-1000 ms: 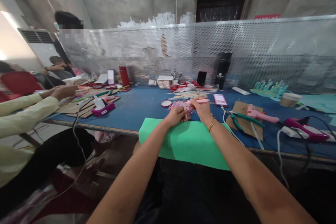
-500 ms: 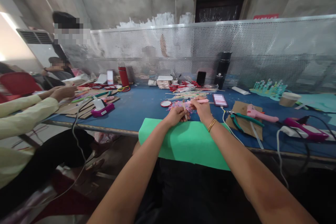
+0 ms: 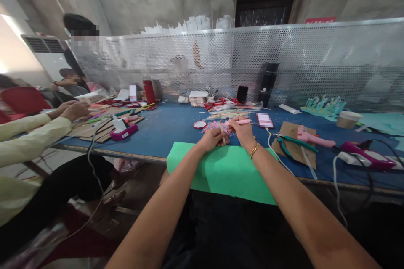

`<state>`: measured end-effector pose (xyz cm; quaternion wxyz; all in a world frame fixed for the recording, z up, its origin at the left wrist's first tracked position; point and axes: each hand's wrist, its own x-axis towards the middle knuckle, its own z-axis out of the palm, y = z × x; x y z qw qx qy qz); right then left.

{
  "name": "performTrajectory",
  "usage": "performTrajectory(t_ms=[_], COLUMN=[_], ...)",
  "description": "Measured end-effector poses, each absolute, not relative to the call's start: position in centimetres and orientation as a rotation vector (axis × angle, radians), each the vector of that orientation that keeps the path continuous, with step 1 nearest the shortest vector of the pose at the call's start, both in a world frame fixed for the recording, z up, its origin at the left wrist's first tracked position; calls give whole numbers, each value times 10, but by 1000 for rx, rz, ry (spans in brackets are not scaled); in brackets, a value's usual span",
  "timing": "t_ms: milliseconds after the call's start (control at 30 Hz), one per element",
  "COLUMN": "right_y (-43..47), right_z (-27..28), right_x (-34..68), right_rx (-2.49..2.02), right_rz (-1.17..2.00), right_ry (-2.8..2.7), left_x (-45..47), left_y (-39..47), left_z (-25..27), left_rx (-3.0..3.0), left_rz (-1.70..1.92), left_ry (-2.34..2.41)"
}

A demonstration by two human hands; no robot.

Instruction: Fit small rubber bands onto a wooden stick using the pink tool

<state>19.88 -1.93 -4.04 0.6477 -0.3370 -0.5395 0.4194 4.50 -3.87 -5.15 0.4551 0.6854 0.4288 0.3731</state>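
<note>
My left hand (image 3: pixel 212 139) is closed around a thin pale strip (image 3: pixel 222 127), which stands nearly upright at its fingertips. Pinched in my right hand (image 3: pixel 240 129) is a pink pen-like tool (image 3: pixel 243 122), its rear end pointing right and its front end close to the strip. Whether the tip touches the strip is too small to tell. Behind and beneath both hands lies a pile of thin pink and purple pieces (image 3: pixel 208 126). A green sheet (image 3: pixel 221 168) drapes over the table's front edge, under my wrists.
On the blue table (image 3: pixel 170 122), thin sticks (image 3: pixel 225 114) lie behind my hands, with a red-rimmed round lid (image 3: pixel 200 125) to their left. Rightward are teal-handled pliers (image 3: pixel 296 143), a pink glue gun (image 3: pixel 314 138) and a purple power strip (image 3: pixel 368 154). A co-worker's hands (image 3: pixel 74 110) work at left.
My hands and what they hold stay almost in place, with only a slight shift of the right hand. At left, the co-worker's hands have moved a little leftward.
</note>
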Motion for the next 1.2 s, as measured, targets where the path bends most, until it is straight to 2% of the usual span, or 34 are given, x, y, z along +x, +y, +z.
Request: performTrajectory(t_ms=[1200], right_y=[-21], right_z=[-39], right_x=[201], right_rx=[-783], right_rz=[881], right_ry=[-1312], left_x=[45], left_y=[-36], left_z=[-52], left_rx=[1697], left_rz=[911], left_ry=[1070])
